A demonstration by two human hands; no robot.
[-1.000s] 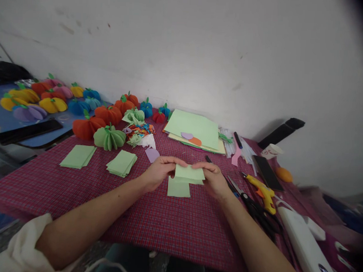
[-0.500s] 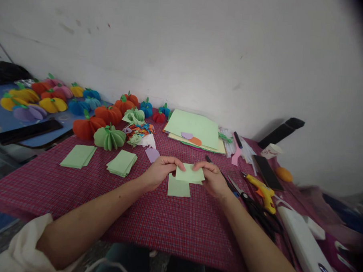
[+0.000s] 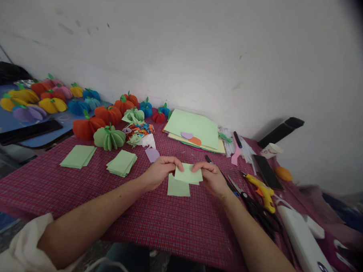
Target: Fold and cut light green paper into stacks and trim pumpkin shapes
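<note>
Between both hands I hold a light green paper piece (image 3: 188, 174), which appears folded over, its lower layer showing below the top one. My left hand (image 3: 162, 172) pinches its left side with the thumb on top. At the right side, my right hand (image 3: 212, 178) pinches it the same way; the fingers underneath are hidden. Beneath the held paper, a flat green paper square (image 3: 178, 189) lies on the checked tablecloth (image 3: 153, 223). Left of my hands are a stack of green squares (image 3: 121, 163) and another green stack (image 3: 77, 156).
Paper pumpkins (image 3: 109, 137) and colourful scraps (image 3: 141, 130) stand behind the stacks. Large paper sheets (image 3: 194, 126) lie at the back. To the right are black-handled scissors (image 3: 258, 209), a yellow glue gun (image 3: 262, 191), a white power bank (image 3: 307, 241), a dark phone (image 3: 267, 172) and a paper cup (image 3: 271, 151).
My thumbs have slid from the paper's top edge down onto its face. The top layer now lies flatter, and the piece has shifted slightly left.
</note>
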